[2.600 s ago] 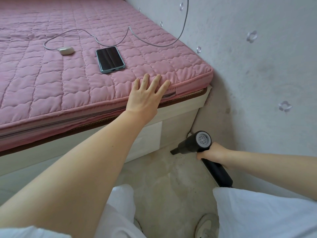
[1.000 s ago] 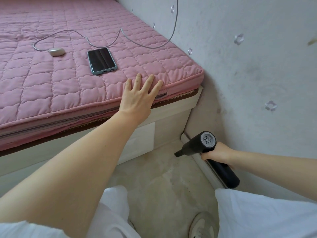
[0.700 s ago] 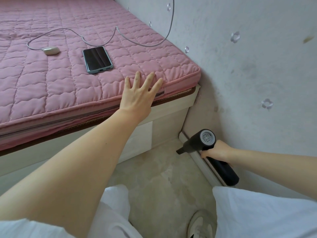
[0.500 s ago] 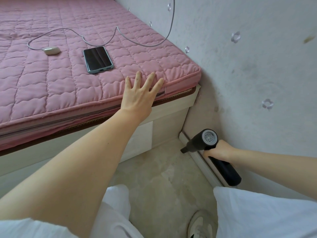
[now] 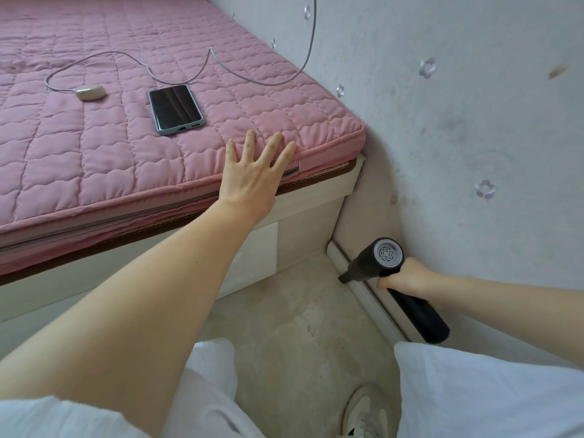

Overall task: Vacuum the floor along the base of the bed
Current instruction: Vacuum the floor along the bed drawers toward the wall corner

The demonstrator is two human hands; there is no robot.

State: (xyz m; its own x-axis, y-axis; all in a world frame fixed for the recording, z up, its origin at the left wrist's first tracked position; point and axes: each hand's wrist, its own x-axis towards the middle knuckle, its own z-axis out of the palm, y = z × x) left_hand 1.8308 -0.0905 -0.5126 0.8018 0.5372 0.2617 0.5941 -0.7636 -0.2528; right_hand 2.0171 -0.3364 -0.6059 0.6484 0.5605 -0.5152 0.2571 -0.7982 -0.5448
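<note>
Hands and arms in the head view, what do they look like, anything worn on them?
Both forearms are bare, with no watch, bracelet or glove showing. The left hand shows no ring, and the right hand shows none either. White cloth at the bottom corners may be short sleeves.

A dark phone (image 5: 175, 109) in a grey-green case lies face up on the pink quilt, just beyond and left of the fingers (image 5: 274, 143). Farther left rests a small white puck (image 5: 90, 92), its pale cable (image 5: 189, 78) looping rightward and up the flower-patterned wall (image 5: 474, 121).
</note>
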